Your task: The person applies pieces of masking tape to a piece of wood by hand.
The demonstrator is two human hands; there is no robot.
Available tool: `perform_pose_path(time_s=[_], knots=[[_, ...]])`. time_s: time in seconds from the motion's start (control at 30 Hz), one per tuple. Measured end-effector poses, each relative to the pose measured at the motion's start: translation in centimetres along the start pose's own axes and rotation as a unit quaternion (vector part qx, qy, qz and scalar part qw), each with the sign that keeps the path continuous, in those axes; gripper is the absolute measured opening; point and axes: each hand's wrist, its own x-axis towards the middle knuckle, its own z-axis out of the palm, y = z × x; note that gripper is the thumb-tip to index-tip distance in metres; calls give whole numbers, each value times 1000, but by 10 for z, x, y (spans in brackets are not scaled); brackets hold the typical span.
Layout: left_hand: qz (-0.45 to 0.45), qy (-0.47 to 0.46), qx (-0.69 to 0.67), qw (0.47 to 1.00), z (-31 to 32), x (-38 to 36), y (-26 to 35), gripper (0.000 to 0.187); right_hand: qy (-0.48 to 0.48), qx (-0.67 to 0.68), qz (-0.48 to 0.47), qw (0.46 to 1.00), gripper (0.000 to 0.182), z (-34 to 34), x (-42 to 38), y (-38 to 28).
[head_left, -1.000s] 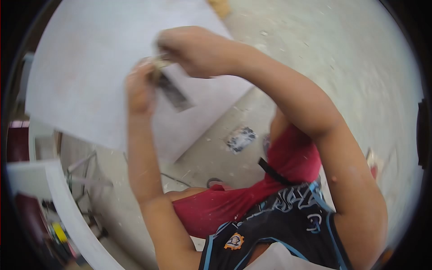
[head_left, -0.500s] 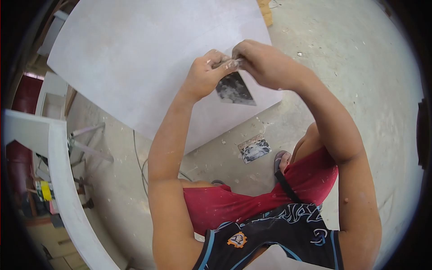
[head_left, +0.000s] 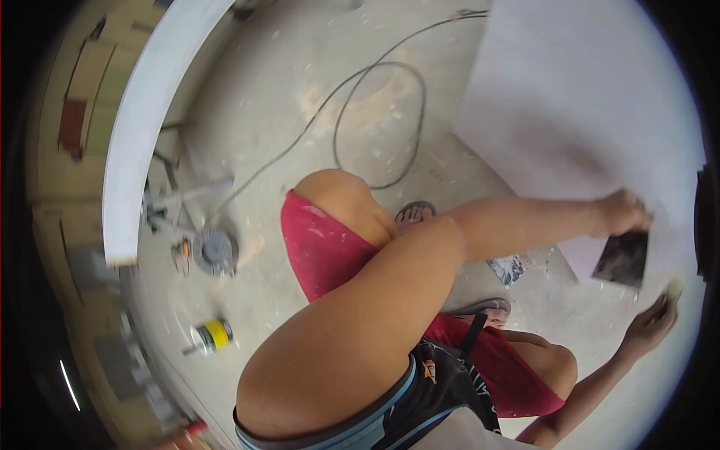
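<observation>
My left hand [head_left: 624,212] reaches across to the right and is closed on the edge of a dark, flat putty scraper [head_left: 624,259], which flares out below the fingers. Lower right, my right hand [head_left: 651,324] holds a small pale lump [head_left: 675,288] at its fingertips; blur hides its exact kind. Both hands are near the corner of a large white panel [head_left: 555,97]. On the floor beside my foot lies a second flat scraper [head_left: 508,270] smeared with white, partly hidden behind my left forearm.
A black cable [head_left: 379,67] loops over the dusty floor. To the left are a grey round container [head_left: 216,251], a black and yellow can [head_left: 212,336] and a long white board [head_left: 135,142] above the floor. My sandalled foot [head_left: 487,309] is near the second scraper.
My view has swung left, so the panel now appears at the right. My hands, together at the scraper before, are apart; the scraper stays in the left and the right has moved away.
</observation>
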Motion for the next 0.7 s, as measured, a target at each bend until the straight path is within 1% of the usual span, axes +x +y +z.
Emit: perform_pose_path(time_s=[0.03, 0.1, 0.13, 0.17, 0.2, 0.23, 0.27, 0.3, 0.33, 0.37, 0.4, 0.43, 0.47, 0.5, 0.53, 0.57, 0.6, 0.63, 0.67, 0.7], knots=[[3, 51, 112, 992, -18, -18, -10, 20, -73, -66, 19, 995, 23, 16, -26, 36], [29, 121, 133, 983, -65, -42, -41, 23, -137, -8, 152, 979, 31, 47, -68, 47], [34, 155, 128, 979, -91, -59, -43, 23, -246, -40, 209, 946, 36, 53, -80, 41], [32, 185, 208, 960, -115, -76, -40, 22, -349, -81, 259, 897, 43, 55, -94, 38], [26, 212, 289, 933, -140, -91, -36, 22, -361, -68, 236, 900, 43, 86, -141, 97], [27, 272, 291, 917, -165, -103, -43, 21, -264, -106, 61, 957, 50, 111, -187, 124], [12, 314, 278, 908, -187, -117, -36, 21, -397, -116, 202, 888, 52, 127, -210, 154], [-4, 357, 262, 897, -202, -136, -24, 22, -466, -223, 250, 819, 48, 143, -225, 161], [6, 386, 258, 886, -212, -158, -8, 22, -638, -258, 128, 714, 42, 170, -239, 196], [14, 440, 275, 855, -219, -180, 9, 22, -629, -237, 141, 726, 37, 151, -212, 133], [19, 491, 291, 821, -223, -204, 27, 22, -652, -239, 97, 713, 40, 124, -175, 58], [27, 508, 290, 811, -228, -224, 44, 22, -673, -224, 0, 705, 44, 139, -175, 35], [1, 564, 278, 777, -227, -236, 49, 21, -656, -123, -26, 744, 51, 186, -218, 51], [-23, 613, 264, 744, -224, -244, 59, 20, -671, 50, -40, 738, 48, 204, -206, 29], [42, 629, 182, 755, -224, -247, 61, 17, -666, 219, -48, 711, 46, 215, -183, -33], [106, 628, 100, 764, -227, -247, 63, 15, -623, 281, -45, 729, 35, 199, -129, -125], [160, 599, 40, 783, -234, -247, 60, 14, -621, 428, 72, 653, 29, 205, -103, -177], [204, 552, -16, 808, -241, -241, 61, 15, -552, 469, -86, 684, 32, 211, -77, -225], [230, 490, -113, 833, -239, -234, 68, 15, -628, 509, 91, 582, 40, 193, -42, -279], [238, 428, -214, 845, -231, -230, 70, 15, -618, 616, 94, 480, 46, 191, -30, -314]])
